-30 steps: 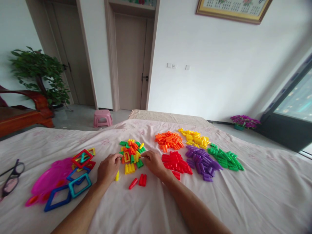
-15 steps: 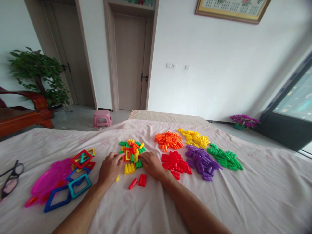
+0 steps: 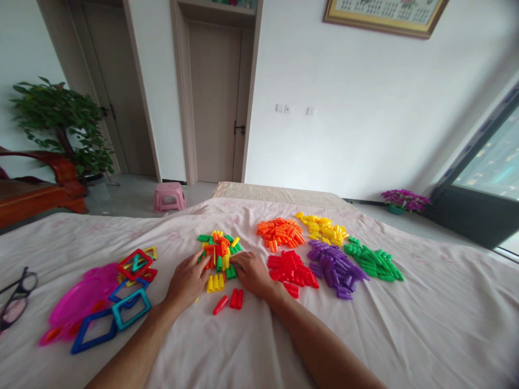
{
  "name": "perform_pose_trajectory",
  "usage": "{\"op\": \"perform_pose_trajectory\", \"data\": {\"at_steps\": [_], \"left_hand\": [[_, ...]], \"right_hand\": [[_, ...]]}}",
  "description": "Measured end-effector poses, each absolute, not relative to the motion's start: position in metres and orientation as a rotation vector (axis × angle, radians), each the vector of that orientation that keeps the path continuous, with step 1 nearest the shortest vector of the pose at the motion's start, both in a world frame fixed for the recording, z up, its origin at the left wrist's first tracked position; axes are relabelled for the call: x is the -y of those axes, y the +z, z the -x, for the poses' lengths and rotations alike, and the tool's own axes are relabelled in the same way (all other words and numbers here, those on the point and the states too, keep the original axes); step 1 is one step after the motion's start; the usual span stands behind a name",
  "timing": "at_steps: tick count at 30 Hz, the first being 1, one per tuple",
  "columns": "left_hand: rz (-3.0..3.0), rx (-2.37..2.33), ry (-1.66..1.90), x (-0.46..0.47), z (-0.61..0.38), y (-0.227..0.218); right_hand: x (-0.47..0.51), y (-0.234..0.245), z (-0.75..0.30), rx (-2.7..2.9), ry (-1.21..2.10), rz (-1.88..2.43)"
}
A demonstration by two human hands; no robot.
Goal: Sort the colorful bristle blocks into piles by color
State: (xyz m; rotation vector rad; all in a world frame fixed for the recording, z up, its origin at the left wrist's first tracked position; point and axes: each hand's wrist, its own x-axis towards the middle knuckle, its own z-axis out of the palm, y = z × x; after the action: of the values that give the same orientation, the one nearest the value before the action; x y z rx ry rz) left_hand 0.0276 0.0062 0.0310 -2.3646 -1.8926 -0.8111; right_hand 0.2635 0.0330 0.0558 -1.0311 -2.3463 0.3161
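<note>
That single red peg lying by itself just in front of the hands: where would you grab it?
Pinch the red peg across its middle, coming straight down from above. It lies flat and slanted on the sheet. Both long sides are bare and there is a gap to the red pair beside it, so fingertips should fit on either side.

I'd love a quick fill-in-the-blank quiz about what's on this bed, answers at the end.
The left hand and right hand both touch a mixed-colour pile of small plastic pegs lying ____ them.
The sorted heap of plastic pegs nearest the right hand is coloured ____.
The black-rimmed spectacles lie at the pale bedsheet's far ____ side.
The small plastic stool on the floor is ____.
Missing words: between; red; left; pink.
</note>
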Motion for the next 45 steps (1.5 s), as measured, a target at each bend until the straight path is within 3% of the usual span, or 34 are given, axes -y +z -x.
{"op": "perform_pose_trajectory", "data": {"at_steps": [24, 45], "left_hand": [[2.128, 2.059, -0.59, 0.018, -0.042, 0.07], [2.125, 2.088, -0.774, 0.005, -0.026, 0.044]], "right_hand": [[-0.034, 0.052, -0.265, 2.336, 0.309, 0.999], [-0.034, 0.052, -0.265, 2.356, 0.288, 1.008]]}}
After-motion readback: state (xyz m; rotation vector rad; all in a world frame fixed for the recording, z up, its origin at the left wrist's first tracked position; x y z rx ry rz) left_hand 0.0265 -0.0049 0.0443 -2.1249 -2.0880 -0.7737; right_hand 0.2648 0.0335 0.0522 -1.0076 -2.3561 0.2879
